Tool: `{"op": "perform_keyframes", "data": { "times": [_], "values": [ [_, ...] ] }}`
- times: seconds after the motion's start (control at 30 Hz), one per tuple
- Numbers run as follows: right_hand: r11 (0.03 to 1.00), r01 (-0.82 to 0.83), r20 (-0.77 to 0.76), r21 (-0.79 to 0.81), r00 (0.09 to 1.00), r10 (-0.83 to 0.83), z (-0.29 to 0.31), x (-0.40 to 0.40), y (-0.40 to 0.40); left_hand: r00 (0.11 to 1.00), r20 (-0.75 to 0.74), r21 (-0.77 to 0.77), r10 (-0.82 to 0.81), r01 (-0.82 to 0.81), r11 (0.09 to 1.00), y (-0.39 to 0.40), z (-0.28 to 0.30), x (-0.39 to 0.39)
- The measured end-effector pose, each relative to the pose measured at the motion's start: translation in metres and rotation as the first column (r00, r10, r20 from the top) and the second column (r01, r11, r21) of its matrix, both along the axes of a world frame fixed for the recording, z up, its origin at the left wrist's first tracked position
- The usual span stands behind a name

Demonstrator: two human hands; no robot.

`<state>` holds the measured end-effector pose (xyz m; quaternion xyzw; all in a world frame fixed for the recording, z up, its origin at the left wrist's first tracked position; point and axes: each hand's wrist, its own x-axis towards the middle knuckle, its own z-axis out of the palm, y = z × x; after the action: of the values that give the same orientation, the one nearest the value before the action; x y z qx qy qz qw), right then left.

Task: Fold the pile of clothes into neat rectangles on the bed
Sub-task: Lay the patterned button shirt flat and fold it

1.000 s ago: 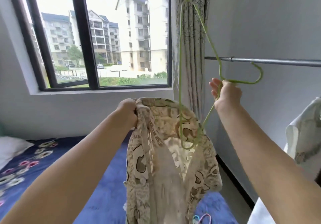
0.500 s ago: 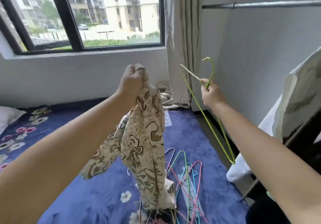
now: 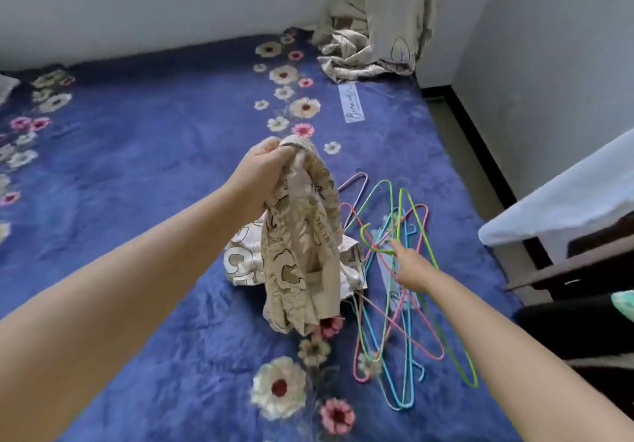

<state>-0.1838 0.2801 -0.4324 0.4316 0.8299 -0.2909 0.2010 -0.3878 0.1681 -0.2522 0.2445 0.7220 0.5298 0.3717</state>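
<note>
We list the following. Left hand [image 3: 266, 163]: raised over the bed [image 3: 137, 167], fingers curled tight round the bunched top of a beige patterned garment [image 3: 302, 246]. The garment hangs from that fist in a loose column; its lower end reaches down to the blue floral cover, beside a second patterned cloth [image 3: 240, 259] that lies crumpled on the bed behind it.

Right hand [image 3: 411, 266]: stretched out low over the hangers, seen from the back. We see it at the neck of a green hanger [image 3: 435, 270], just below the hook; whether the fingers pinch the wire or lie loose on it we cannot tell, as they are turned away from us.

Hanger pile [image 3: 387, 304]: pink, blue, green and purple wire hangers, crossed over one another on the cover, right of the garment.

Curtain [image 3: 387, 12]: hangs at the far corner, its hem heaped on the bed.

White cloth [image 3: 566, 198]: draped over dark furniture at right.
</note>
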Motion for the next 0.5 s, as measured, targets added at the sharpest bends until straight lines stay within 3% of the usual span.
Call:
{"op": "perform_keyframes", "data": {
  "times": [0.1,0.23,0.37,0.5],
  "values": [
    [0.990,-0.094,0.013,-0.110,0.995,0.096,-0.023,-0.013,-0.009,0.997,0.057,-0.059,-0.048,0.051,0.997,-0.010,-0.026,-0.008],
    [0.981,-0.072,-0.293,-0.181,0.956,0.016,0.007,-0.048,-0.011,0.989,0.117,-0.043,-0.093,0.099,0.994,-0.025,-0.018,-0.019],
    [0.986,-0.140,-0.476,-0.092,0.876,0.080,0.047,-0.094,-0.031,0.980,0.149,0.068,-0.135,0.126,0.990,-0.048,0.025,-0.028],
    [0.999,-0.042,-0.628,-0.011,0.778,0.026,0.106,-0.138,-0.053,0.981,0.150,0.194,-0.124,0.094,0.977,-0.082,0.086,-0.030]
  ]
}}
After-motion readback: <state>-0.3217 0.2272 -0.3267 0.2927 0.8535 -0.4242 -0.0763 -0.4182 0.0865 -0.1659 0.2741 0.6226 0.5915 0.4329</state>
